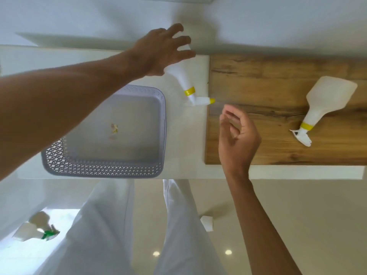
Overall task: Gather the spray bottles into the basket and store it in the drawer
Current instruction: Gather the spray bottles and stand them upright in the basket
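Left hand (158, 50) with fingers spread over the base of a lying bottle (183, 81) beside the empty basket (103, 167), grip unclear, right hand (237, 137) loosely curled, holding nothing, just below its nozzle, second bottle (325, 102) lying on the wooden board (258, 80), well right.

Both bare arms were stretched forward, hands apart.

The left hand (158, 50) reached farthest, fingers spread and curled downward, forearm crossing from the left edge. The right hand (236, 139) was held nearer the body, palm turned inward, its fingers loosely bent and gripping nothing.
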A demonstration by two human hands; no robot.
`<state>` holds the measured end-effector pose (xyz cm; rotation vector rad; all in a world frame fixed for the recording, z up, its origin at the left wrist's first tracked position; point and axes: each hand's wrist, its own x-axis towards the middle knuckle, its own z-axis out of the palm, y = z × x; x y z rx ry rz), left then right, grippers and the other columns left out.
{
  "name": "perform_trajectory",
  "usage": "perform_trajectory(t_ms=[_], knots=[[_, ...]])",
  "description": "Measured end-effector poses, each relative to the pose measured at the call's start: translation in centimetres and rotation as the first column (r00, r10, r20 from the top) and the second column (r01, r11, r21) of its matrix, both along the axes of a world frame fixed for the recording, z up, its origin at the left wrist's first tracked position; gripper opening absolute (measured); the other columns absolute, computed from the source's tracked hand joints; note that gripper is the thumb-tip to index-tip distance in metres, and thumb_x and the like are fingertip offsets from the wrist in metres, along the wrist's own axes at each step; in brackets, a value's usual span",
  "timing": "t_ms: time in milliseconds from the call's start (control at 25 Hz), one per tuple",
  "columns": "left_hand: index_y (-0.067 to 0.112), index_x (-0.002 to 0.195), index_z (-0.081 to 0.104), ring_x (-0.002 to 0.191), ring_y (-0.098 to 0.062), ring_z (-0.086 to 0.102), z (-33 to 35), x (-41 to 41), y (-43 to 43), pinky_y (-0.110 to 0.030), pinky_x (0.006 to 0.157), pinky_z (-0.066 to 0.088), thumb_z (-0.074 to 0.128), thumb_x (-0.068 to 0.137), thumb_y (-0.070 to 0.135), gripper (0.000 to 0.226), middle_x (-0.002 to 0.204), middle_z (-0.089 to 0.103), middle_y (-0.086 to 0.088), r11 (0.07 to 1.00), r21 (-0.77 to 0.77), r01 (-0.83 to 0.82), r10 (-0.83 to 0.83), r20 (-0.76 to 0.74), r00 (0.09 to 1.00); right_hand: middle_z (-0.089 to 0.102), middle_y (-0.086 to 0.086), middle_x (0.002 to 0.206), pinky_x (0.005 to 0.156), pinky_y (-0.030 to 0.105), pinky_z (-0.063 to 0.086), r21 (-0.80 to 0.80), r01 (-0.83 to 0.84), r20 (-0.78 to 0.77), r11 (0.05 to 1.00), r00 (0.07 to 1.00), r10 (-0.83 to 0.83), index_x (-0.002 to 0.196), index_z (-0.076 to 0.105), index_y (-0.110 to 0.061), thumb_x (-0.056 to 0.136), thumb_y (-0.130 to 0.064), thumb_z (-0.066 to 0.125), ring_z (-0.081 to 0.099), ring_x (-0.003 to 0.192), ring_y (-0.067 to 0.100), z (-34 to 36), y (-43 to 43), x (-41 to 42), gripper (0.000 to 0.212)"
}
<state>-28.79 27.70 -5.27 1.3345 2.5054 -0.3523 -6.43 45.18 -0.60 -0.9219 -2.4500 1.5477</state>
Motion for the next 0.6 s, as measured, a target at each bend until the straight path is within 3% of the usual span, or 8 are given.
perform_trajectory(t_ms=[80,120,240,360,400,520,600], knots=[[0.022,0.147,0.034,0.139,-0.038,0.032,1.7,1.6,-0.8,-0.053,0.081,0.055,0.084,0.070,0.028,0.092,0.149,0.040,-0.009,0.952,0.192,-0.239,0.232,0.057,0.971,0.071,0.006,0.121,0.095,0.027,0.059,-0.056,0.120,-0.023,0.991,0.992,-0.121,0.126,0.066,-0.004,0.097,-0.008,0.066,0.070,0.112,0.010,1.9,-0.1,1.1,0.028],[0.021,0.147,0.036,0.136,-0.037,0.037,2.5,2.9,-1.4,-0.053,0.084,0.055,0.084,0.069,0.035,0.092,0.147,0.043,-0.008,0.885,0.315,-0.343,0.331,0.091,0.939,0.070,0.003,0.123,0.096,0.026,0.058,-0.095,0.173,-0.024,0.980,0.984,-0.176,0.128,0.063,-0.006,0.097,-0.010,0.068,0.069,0.112,0.009,2.9,-0.5,1.5,0.032],[0.010,0.143,0.047,0.128,-0.032,0.051,5.0,9.0,-3.7,-0.041,0.107,0.044,0.085,0.062,0.047,0.096,0.142,0.054,-0.009,0.574,0.592,-0.566,0.482,0.315,0.818,0.067,-0.002,0.129,0.103,0.026,0.055,-0.275,0.197,0.007,0.941,0.979,-0.203,0.134,0.058,-0.011,0.093,-0.009,0.074,0.066,0.119,0.005,5.9,-3.4,1.5,0.044],[0.012,0.139,0.052,0.121,-0.012,0.057,7.3,17.1,-6.6,-0.010,0.104,0.038,0.083,0.056,0.057,0.100,0.134,0.060,0.006,0.319,0.533,-0.783,0.516,0.595,0.616,0.065,-0.002,0.134,0.107,0.029,0.052,-0.409,0.031,-0.035,0.912,0.998,-0.050,0.135,0.055,-0.017,0.090,-0.011,0.077,0.062,0.126,0.008,7.9,-8.8,1.0,0.050],[0.020,0.140,0.051,0.117,-0.007,0.059,7.7,19.5,-7.9,-0.009,0.100,0.041,0.083,0.054,0.060,0.100,0.130,0.061,0.013,0.258,0.463,-0.848,0.516,0.676,0.527,0.067,-0.005,0.130,0.106,0.030,0.052,-0.398,-0.048,-0.059,0.916,0.998,0.027,0.132,0.057,-0.022,0.091,-0.015,0.077,0.063,0.124,0.008,8.3,-10.6,1.2,0.047],[0.035,0.141,0.046,0.115,-0.006,0.063,7.3,25.0,-13.5,-0.036,0.096,0.055,0.090,0.053,0.052,0.100,0.131,0.062,0.017,0.141,0.312,-0.940,0.465,0.817,0.341,0.073,-0.011,0.120,0.101,0.020,0.050,-0.303,-0.261,-0.073,0.916,0.965,0.251,0.121,0.061,-0.036,0.092,-0.020,0.075,0.066,0.115,0.001,8.4,-16.3,3.2,0.035],[0.033,0.145,0.042,0.120,-0.003,0.060,6.4,27.5,-18.4,-0.038,0.097,0.055,0.091,0.056,0.051,0.103,0.138,0.057,0.017,0.126,0.317,-0.940,0.447,0.828,0.339,0.073,-0.014,0.114,0.095,0.008,0.046,-0.253,-0.351,-0.072,0.902,0.936,0.344,0.120,0.065,-0.031,0.092,-0.021,0.074,0.065,0.109,-0.009,7.6,-20.3,5.2,0.031]])
